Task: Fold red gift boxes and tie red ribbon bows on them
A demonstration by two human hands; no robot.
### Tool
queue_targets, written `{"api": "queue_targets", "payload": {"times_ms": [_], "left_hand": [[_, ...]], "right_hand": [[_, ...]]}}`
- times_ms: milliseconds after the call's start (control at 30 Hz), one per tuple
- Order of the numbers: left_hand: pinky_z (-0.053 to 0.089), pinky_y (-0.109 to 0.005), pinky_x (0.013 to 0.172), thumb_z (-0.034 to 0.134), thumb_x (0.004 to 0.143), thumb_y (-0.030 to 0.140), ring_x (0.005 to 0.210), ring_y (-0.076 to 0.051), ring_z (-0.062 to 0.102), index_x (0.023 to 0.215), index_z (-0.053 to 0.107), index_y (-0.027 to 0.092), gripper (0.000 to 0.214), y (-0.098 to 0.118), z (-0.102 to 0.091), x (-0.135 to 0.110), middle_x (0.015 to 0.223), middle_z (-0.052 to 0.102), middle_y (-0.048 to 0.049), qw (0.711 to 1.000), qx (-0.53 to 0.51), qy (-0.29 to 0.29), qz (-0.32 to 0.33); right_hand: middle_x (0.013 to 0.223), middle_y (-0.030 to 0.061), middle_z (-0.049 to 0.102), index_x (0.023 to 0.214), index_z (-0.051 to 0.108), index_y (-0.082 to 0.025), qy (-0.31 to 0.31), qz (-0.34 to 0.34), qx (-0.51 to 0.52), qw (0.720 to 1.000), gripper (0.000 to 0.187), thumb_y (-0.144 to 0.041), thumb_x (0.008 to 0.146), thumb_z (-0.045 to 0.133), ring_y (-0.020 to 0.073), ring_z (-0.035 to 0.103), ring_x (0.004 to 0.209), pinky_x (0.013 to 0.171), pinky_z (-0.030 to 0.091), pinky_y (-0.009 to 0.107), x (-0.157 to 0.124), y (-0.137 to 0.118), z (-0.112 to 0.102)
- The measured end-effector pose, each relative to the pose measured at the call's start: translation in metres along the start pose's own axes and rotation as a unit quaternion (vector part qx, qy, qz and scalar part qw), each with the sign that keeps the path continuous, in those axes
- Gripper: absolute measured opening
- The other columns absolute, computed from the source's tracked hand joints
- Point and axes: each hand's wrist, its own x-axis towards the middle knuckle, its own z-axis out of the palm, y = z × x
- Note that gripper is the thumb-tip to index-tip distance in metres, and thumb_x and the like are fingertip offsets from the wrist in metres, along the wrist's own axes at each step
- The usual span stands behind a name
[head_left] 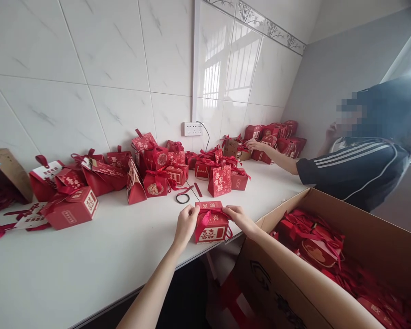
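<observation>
Both hands pinch the ribbon on a red gift box, steadying it from either side
Left hand [186, 220] and right hand [240, 218] close fingertips on the red gift box [210, 225] at the white counter [89, 260] edge, beside the cardboard carton [380, 237], near a black ring [182, 198]

A white bench [99, 256] runs along the tiled wall. Directly on it lie many red gift boxes [157, 171] tied with ribbon, one red box [210, 224] at the near edge, a black ring [182, 198], a loose red strip [197, 189] and a brown paper bag [7, 171] at far left.
</observation>
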Motion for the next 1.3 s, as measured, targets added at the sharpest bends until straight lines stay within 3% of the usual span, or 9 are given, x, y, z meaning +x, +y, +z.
{"api": "queue_targets", "payload": {"times_ms": [133, 233, 333, 433, 600, 767, 967, 1100, 1300], "left_hand": [[0.028, -0.024, 0.049, 0.045, 0.074, 0.053, 0.049, -0.011, 0.036, 0.055, 0.034, 0.02, 0.039, 0.006, -0.015, 0.004, 0.05, 0.035, 0.0052, 0.996, 0.039, -0.075, 0.02], [0.027, -0.024, 0.048, 0.048, 0.072, 0.057, 0.047, -0.011, 0.036, 0.054, 0.04, 0.019, 0.042, 0.013, -0.027, 0.009, 0.047, 0.035, 0.0054, 0.989, 0.078, -0.12, 0.025], [0.029, -0.024, 0.048, 0.052, 0.068, 0.058, 0.048, -0.011, 0.039, 0.057, 0.048, 0.017, 0.043, 0.022, -0.034, 0.015, 0.05, 0.041, 0.0045, 0.983, 0.1, -0.156, 0.013], [0.032, -0.023, 0.051, 0.058, 0.064, 0.052, 0.051, -0.01, 0.041, 0.059, 0.051, 0.017, 0.037, 0.029, -0.034, 0.017, 0.054, 0.046, 0.0039, 0.979, 0.096, -0.181, -0.018], [0.04, -0.024, 0.057, 0.057, 0.061, 0.04, 0.057, -0.011, 0.044, 0.06, 0.05, 0.016, 0.025, 0.028, -0.026, 0.011, 0.058, 0.047, 0.003, 0.98, -0.028, -0.171, -0.102], [0.04, -0.024, 0.057, 0.052, 0.065, 0.041, 0.056, -0.011, 0.043, 0.061, 0.049, 0.017, 0.024, 0.021, -0.02, 0.005, 0.058, 0.045, 0.0032, 0.985, -0.06, -0.135, -0.089], [0.038, -0.024, 0.057, 0.053, 0.07, 0.05, 0.053, -0.012, 0.045, 0.057, 0.05, 0.017, 0.035, 0.026, -0.025, 0.006, 0.054, 0.048, 0.0028, 0.987, -0.028, -0.152, -0.048], [0.035, -0.024, 0.053, 0.054, 0.069, 0.055, 0.053, -0.013, 0.047, 0.058, 0.052, 0.017, 0.04, 0.027, -0.025, 0.009, 0.053, 0.049, 0.0027, 0.986, 0.016, -0.165, -0.013], [0.036, -0.023, 0.05, 0.058, 0.067, 0.053, 0.053, -0.014, 0.049, 0.058, 0.051, 0.017, 0.038, 0.017, -0.015, 0.015, 0.054, 0.052, 0.0016, 0.991, -0.02, -0.134, 0.014]], "right_hand": [[0.059, -0.0023, 0.049, 0.066, 0.049, -0.018, 0.055, -0.015, -0.087, 0.995, 0.039, -0.056, 0.074, 0.053, 0.0132, 0.045, 0.058, 0.058, 0.036, 0.028, -0.002, -0.013, -0.015], [0.082, 0.0039, 0.056, 0.082, 0.053, -0.02, 0.138, -0.132, -0.213, 0.958, 0.028, -0.047, 0.08, 0.051, 0.0182, 0.053, 0.077, 0.069, 0.043, 0.032, -0.008, -0.036, -0.02], [0.095, 0.0076, 0.056, 0.091, 0.057, -0.02, 0.09, -0.242, -0.313, 0.914, 0.019, -0.036, 0.086, 0.049, 0.0197, 0.054, 0.088, 0.079, 0.045, 0.035, -0.012, -0.054, -0.01], [0.094, 0.0091, 0.057, 0.096, 0.06, -0.018, 0.006, -0.274, -0.359, 0.892, 0.016, -0.025, 0.087, 0.05, 0.0194, 0.056, 0.086, 0.08, 0.047, 0.035, -0.008, -0.054, 0.006], [0.088, 0.0069, 0.058, 0.089, 0.064, -0.018, 0.007, -0.27, -0.325, 0.906, 0.011, -0.017, 0.084, 0.054, 0.0176, 0.058, 0.082, 0.077, 0.049, 0.033, 0.002, -0.03, 0.017], [0.095, 0.0074, 0.058, 0.095, 0.064, -0.02, -0.018, -0.258, -0.263, 0.93, 0.016, -0.026, 0.085, 0.053, 0.0186, 0.059, 0.089, 0.084, 0.048, 0.036, 0.0, -0.026, 0.006], [0.132, 0.0122, 0.043, 0.13, 0.04, -0.022, -0.065, -0.138, -0.147, 0.977, 0.064, -0.051, 0.077, 0.059, 0.0269, 0.042, 0.123, 0.098, 0.039, 0.046, 0.004, -0.021, -0.025], [0.136, 0.0156, 0.037, 0.139, 0.025, -0.019, -0.14, -0.128, -0.157, 0.969, 0.102, -0.043, 0.056, 0.079, 0.0296, 0.04, 0.124, 0.103, 0.034, 0.046, 0.004, -0.009, -0.02], [0.13, 0.014, 0.041, 0.136, 0.026, -0.02, -0.092, -0.19, -0.219, 0.953, 0.098, -0.033, 0.056, 0.08, 0.0273, 0.045, 0.121, 0.102, 0.037, 0.043, 0.005, 0.0, -0.01]]}}
